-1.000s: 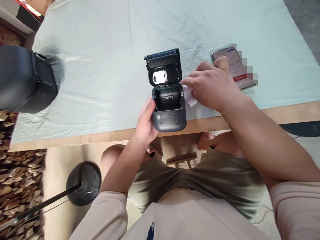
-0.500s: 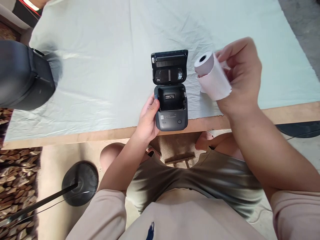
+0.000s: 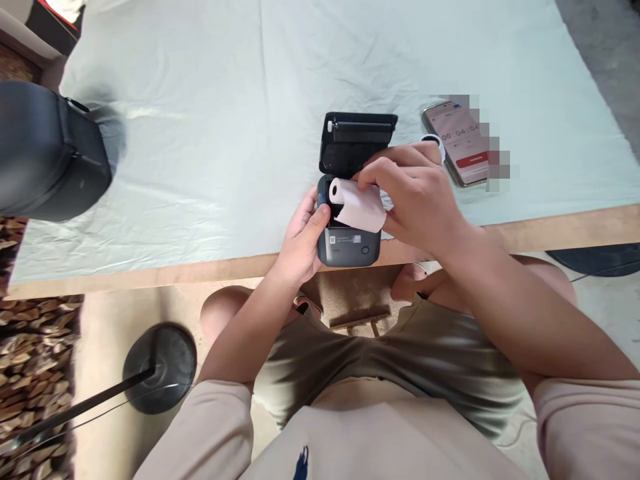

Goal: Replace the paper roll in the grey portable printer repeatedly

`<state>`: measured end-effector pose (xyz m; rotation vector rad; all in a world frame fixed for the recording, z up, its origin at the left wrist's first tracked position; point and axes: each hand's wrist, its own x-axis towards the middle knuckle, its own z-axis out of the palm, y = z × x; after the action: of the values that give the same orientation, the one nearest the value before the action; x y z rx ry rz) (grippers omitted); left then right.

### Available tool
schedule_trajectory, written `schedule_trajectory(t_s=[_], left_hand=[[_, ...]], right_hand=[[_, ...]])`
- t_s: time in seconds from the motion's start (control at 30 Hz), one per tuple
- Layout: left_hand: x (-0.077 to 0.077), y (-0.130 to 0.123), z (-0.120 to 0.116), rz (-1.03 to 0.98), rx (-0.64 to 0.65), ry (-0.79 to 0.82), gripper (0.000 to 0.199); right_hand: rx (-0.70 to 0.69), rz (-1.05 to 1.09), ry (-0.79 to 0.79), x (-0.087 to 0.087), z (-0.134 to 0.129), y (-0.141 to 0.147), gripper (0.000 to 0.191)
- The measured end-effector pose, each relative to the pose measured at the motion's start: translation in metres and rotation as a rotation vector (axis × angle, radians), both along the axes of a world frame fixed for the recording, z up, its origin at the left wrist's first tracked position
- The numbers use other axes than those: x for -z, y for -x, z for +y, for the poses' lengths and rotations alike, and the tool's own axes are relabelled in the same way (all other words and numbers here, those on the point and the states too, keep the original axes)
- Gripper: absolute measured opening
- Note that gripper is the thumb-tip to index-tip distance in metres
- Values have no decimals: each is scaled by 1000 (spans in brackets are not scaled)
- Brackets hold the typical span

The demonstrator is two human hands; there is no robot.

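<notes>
A small dark label printer with its lid swung up sits at the table's front edge. My left hand is closed around its left side, the thumb on the rim of the paper bay. In my right hand is a white paper roll, its loose end hanging toward the printer's front. The roll lies over the bay, its left end at the opening; how deep it sits is hidden by the paper and fingers. Just behind my right hand, part of a white ring-shaped object shows.
A phone with a running timer lies right of the printer, partly pixelated. A large black case stands at the table's left. A pale cloth covers the table. On the floor at left is a round black stand base.
My right hand has brought the paper roll left and down onto the printer's open bay. The printer has shifted slightly right in my left hand. The phone has come into view.
</notes>
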<state>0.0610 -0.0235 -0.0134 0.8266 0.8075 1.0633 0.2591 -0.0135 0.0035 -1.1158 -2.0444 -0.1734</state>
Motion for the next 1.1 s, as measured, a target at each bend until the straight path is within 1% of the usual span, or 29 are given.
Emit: schedule_trajectory(t_s=[0.07, 0.13, 0.2, 0.27, 0.37, 0.53, 0.63, 0.73, 0.77, 0.83, 0.87, 0.9, 1.0, 1.03, 1.1], left_hand=[[0, -1, 0, -17, 25, -11, 56], [1, -1, 0, -23, 44, -30, 57], [3, 0, 0, -9, 48, -50, 57], [3, 1, 0, 10, 37, -59, 56], [4, 3, 0, 21, 12, -53, 51], [5, 3, 2, 29, -52, -13, 40], [6, 4, 3, 0, -46, 7, 46], [4, 5, 4, -4, 19, 10, 55], [3, 6, 4, 8, 36, 12, 57], [2, 9, 3, 35, 57, 6, 58], [2, 10, 2, 50, 63, -5, 58], [2, 10, 2, 64, 71, -17, 59], [2, 12, 0, 100, 107, -44, 65], [2, 12, -1, 107, 122, -46, 67], [1, 11, -2, 119, 143, -47, 71]], right_hand=[[22, -61, 17, -6, -3, -2, 10], [44, -124, 27, -8, -5, -3, 16], [59, -174, 48, -7, -6, -2, 19], [51, -195, 90, -4, -6, -1, 19], [-7, -165, 138, -3, -6, -1, 17], [-119, -17, 132, -9, -11, -1, 18], [-203, -18, 131, -7, -13, -1, 18], [-271, -19, 137, -4, -13, -4, 13], [-306, 6, 137, -4, -13, -7, 12], [-356, 92, 141, -5, -12, -11, 18], [-339, 145, 145, -6, -11, -13, 22], [-286, 201, 150, -7, -11, -14, 25], [-55, 335, 207, -10, -11, -12, 27], [-27, 372, 231, -11, -11, -10, 33], [-79, 442, 279, -10, -12, -6, 49]])
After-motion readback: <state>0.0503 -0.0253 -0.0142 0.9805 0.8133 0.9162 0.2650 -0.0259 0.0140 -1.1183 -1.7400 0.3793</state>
